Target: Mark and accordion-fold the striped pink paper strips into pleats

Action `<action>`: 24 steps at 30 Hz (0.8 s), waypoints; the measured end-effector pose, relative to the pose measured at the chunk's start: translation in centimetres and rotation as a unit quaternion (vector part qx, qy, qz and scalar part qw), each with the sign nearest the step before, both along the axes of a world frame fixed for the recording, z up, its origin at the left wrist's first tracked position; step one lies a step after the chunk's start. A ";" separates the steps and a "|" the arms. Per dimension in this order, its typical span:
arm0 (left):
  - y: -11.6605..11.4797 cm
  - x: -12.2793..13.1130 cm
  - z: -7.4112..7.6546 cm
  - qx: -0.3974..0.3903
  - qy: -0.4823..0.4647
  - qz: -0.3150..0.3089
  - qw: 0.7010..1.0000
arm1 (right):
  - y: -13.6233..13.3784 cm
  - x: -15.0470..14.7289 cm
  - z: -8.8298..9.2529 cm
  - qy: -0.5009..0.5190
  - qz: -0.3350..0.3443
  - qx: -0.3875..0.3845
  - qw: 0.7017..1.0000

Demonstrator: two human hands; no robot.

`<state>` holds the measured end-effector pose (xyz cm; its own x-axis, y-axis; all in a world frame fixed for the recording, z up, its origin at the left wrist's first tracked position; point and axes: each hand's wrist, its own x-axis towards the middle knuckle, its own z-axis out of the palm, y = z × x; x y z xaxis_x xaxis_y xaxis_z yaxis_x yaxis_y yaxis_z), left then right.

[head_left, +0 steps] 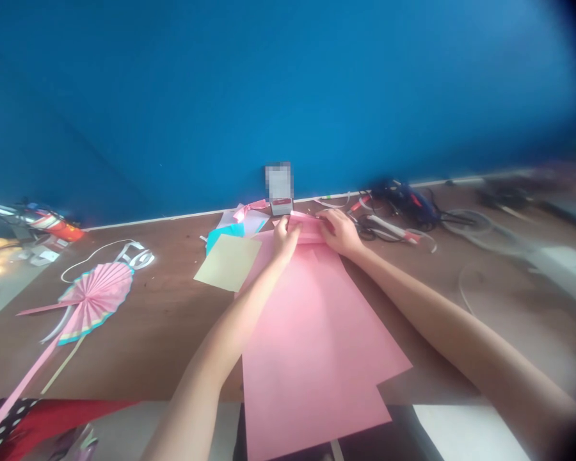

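Two large pink paper sheets [312, 326] overlap on the brown table, and their near ends hang past its front edge. At the far end my left hand [286, 238] and my right hand [340, 232] pinch a folded pink paper strip [307, 229] between them. The left fingers close on its left end, the right fingers on its right end. Whether this strip is part of a large sheet or a separate piece, I cannot tell. Left of my left hand lies a pale yellow paper square [228, 261], partly over a blue paper piece [223, 237].
A pleated pink paper fan [98, 299] with long strips lies at the left, beside white ribbon [139, 256]. A phone [279, 189] leans on the blue wall. Behind my right hand are a glue gun or similar white tool [391, 228], cables and a dark blue bundle [410, 203].
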<state>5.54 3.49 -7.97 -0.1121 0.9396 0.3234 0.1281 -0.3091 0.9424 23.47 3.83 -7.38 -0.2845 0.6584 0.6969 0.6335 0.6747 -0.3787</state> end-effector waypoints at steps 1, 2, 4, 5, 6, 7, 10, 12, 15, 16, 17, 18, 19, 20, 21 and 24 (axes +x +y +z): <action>0.1 0.0 -0.1 -0.002 0.000 -0.004 1.000 | -0.1 0.0 0.0 0.000 -0.004 0.001 1.000; 0.1 0.0 -0.2 -0.002 0.002 -0.004 1.000 | -0.2 0.0 0.1 0.000 -0.007 0.004 1.000; 0.2 -0.1 -0.3 0.003 0.009 0.009 1.000 | -0.4 -0.1 0.1 -0.002 -0.008 0.008 1.000; 0.1 -0.1 -0.3 0.005 0.011 0.016 1.000 | -0.4 -0.1 0.1 -0.005 -0.006 0.008 1.000; 0.1 -0.1 -0.2 0.007 0.011 0.021 1.000 | -0.4 -0.1 0.1 -0.008 -0.005 0.007 1.000; 0.1 -0.2 -0.1 0.011 0.009 0.022 1.000 | -0.4 -0.1 0.1 -0.012 -0.004 0.003 1.000; -0.1 -0.1 0.1 0.022 -0.001 0.021 1.000 | -0.3 -0.2 0.0 -0.024 -0.009 -0.001 1.000; -0.2 -0.1 0.2 0.026 -0.002 0.027 0.999 | -0.1 -0.2 -0.1 -0.032 -0.011 0.003 0.999; -0.1 -0.1 0.2 0.024 0.003 0.022 0.999 | 0.2 -0.2 -0.2 -0.047 0.004 0.007 0.999; -0.1 -0.1 0.2 0.026 0.006 0.015 1.000 | 0.2 -0.2 -0.3 -0.049 0.009 0.007 0.999; -0.1 -0.1 0.2 0.028 0.008 0.008 1.000 | 0.3 -0.2 -0.3 -0.049 0.010 0.006 0.999; -0.1 -0.1 0.1 0.031 0.010 0.005 0.999 | 0.3 -0.2 -0.4 -0.048 0.009 0.006 0.999; 0.0 -0.1 0.1 0.032 0.010 0.006 0.999 | 0.3 -0.2 -0.4 -0.046 0.006 0.006 0.999; 0.0 -0.1 0.1 0.031 0.009 0.009 0.999 | 0.3 -0.2 -0.4 -0.045 0.004 0.007 0.999; 0.0 -0.1 0.1 0.028 0.008 0.013 0.999 | 0.3 -0.2 -0.4 -0.045 0.002 0.009 0.999; 0.0 -0.1 0.0 0.014 0.008 0.025 1.000 | 0.1 -0.3 -0.4 -0.042 0.001 0.016 0.999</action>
